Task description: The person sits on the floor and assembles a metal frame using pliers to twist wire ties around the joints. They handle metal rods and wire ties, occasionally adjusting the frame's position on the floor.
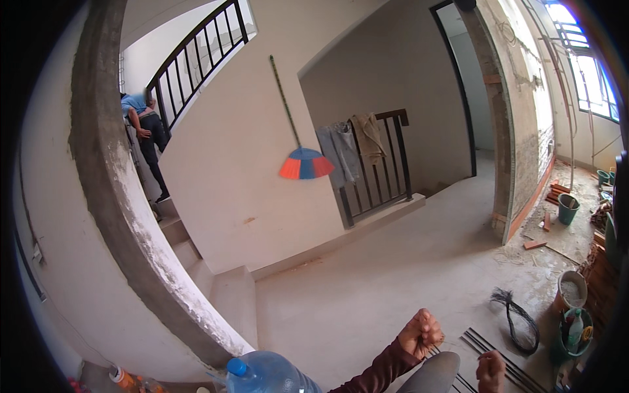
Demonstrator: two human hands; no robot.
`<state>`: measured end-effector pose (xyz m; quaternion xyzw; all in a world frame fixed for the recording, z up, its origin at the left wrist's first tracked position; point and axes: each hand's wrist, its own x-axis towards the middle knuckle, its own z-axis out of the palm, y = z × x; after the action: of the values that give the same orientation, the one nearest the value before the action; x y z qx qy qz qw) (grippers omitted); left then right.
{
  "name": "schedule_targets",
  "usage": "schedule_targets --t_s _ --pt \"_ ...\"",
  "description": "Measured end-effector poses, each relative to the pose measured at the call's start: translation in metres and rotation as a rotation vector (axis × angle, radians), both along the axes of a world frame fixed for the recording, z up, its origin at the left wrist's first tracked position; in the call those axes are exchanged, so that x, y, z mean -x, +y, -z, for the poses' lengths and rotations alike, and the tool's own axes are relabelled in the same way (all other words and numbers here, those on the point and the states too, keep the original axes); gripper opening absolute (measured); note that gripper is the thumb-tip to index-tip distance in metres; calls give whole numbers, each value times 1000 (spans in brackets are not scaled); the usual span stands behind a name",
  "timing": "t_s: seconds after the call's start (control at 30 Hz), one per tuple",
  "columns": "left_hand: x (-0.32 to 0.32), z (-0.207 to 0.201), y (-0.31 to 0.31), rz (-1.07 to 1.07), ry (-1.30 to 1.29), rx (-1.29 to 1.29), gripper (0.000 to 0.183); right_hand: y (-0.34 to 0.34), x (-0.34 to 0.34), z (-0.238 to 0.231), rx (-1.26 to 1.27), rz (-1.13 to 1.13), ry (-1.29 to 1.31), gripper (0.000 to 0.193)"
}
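Observation:
My left hand [421, 334], at the end of a dark maroon sleeve, is closed into a fist above my grey-clad knee [434, 374]. Whatever its curled fingers hold, if anything, is hidden. At the lower edge my right hand [490, 372] also has its fingers curled, and its grip is partly cut off from view. Thin dark metal rods [501, 357] lie on the floor beside and beneath my hands. Just to the right of them a looped bundle of black tie wire [521, 324] rests on the floor.
A large blue water bottle [272, 373] stands at lower left. Buckets [571, 291] and bricks [534, 245] sit along the right. A broom [305, 164] hangs on the wall, cloths [368, 139] over a railing [400, 160]. Another person [147, 128] is on the stairs.

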<state>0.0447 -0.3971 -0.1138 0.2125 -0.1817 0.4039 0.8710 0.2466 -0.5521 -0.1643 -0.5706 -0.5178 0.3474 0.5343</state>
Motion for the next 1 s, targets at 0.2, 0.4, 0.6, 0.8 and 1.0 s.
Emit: schedule_targets --t_s 0.2,0.4,0.6,0.8,1.0 --pt "39 30 30 -93 11 126 18 -1 27 -46 341 -686 583 22" --pt "15 35 10 -143 93 102 27 11 20 0 177 -43 -219 28" --pt "25 54 1 -248 244 248 42 -12 41 22 280 -169 -231 18" --pt "27 112 1 -288 482 657 25 -16 42 74 160 -75 -249 19" --pt "29 143 -7 -301 423 505 16 -14 49 50 202 -174 -218 17"
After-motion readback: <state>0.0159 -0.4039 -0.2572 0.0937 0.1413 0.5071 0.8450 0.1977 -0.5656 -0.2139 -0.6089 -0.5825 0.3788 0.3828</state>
